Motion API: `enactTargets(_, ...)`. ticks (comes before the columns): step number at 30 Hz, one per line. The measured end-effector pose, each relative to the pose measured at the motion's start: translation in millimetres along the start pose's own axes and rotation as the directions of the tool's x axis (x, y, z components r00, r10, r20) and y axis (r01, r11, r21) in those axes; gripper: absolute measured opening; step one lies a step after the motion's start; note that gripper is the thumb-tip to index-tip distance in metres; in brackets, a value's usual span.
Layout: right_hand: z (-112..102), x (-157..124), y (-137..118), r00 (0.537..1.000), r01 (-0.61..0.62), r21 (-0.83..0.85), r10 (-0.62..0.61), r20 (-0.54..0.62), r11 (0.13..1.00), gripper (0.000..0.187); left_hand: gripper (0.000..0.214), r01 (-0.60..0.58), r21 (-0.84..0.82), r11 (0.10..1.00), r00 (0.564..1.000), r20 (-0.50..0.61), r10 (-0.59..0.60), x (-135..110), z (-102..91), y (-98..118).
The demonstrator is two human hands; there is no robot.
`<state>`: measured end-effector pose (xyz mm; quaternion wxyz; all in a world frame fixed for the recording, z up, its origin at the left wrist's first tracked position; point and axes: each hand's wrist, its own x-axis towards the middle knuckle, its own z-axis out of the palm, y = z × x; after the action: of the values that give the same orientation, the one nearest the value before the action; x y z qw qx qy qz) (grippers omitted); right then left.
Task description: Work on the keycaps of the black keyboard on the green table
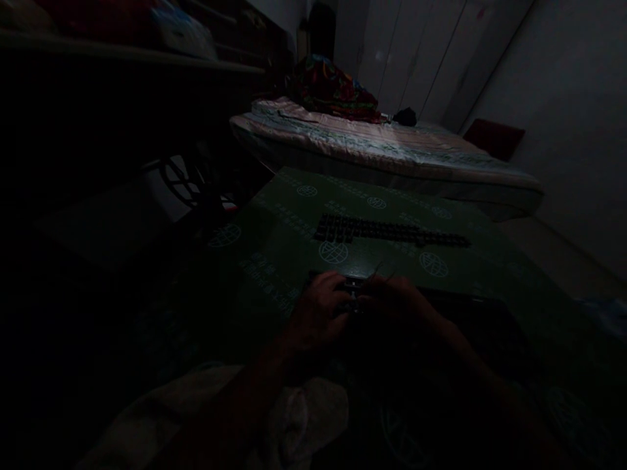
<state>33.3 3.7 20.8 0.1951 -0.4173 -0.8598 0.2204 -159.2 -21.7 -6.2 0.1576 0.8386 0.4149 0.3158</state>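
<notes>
A dark keyboard point(482, 313) lies on the green table, its front part lost in shadow. My left hand point(321, 303) rests at its left end, fingers curled over the frame and thumb bent inward. Close beside it, my right hand point(392, 297) has its fingers pinched together low over the keyboard. Thin dark wire-like strands point(378, 269) stick up by the right fingertips; what those fingers hold is too dark to make out. Between the hands a small pale part point(353, 295) shows on the keyboard. Farther back, black keycaps point(386, 230) are laid out in rows.
Printed globe marks cover the green tabletop point(274, 225). Pale cloth point(304, 418) lies at the near edge, under my left forearm. Beyond the table stands a bed point(392, 147) with a red patterned blanket point(337, 88). A dark shelf point(122, 55) runs along the left.
</notes>
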Motion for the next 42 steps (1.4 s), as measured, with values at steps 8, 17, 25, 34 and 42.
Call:
enactTargets(8, 10.3, 5.6, 3.6, 1.0, 0.002, -0.035, -0.002, 0.02, 0.999, 0.012, 0.027, -0.007, -0.002, 1.0, 0.999, 0.048, 0.007, 1.6, -1.5, 2.3)
enactTargets(17, 10.2, 3.4, -3.3, 0.996, 0.093, 0.165, -0.091, -0.023, 0.982, 0.019, 0.041, 0.024, 0.082, 0.996, 0.995, 0.092, -0.031, 2.9, 5.5, -2.8)
enactTargets(25, 17.4, 4.2, -1.8, 0.998, 0.053, 0.246, -0.045, -0.039, 0.968, 0.023, 0.033, 0.115, 0.114, 0.987, 0.986, 0.112, -0.128, 6.3, 7.2, 0.8)
enactTargets(34, 30.2, 0.4, 0.6, 0.985, 0.048, 0.478, 0.039, -0.17, 0.877, 0.022, 0.039, 0.108, 0.086, 0.99, 0.989, 0.09, -0.116, 4.6, 12.0, -5.6)
enactTargets(42, 37.6, -1.3, 8.1, 0.973, -0.022, 0.633, 0.161, -0.164, 0.774, 0.027, 0.033, 0.115, 0.075, 0.991, 0.988, 0.094, -0.122, 4.0, 9.8, -1.1)
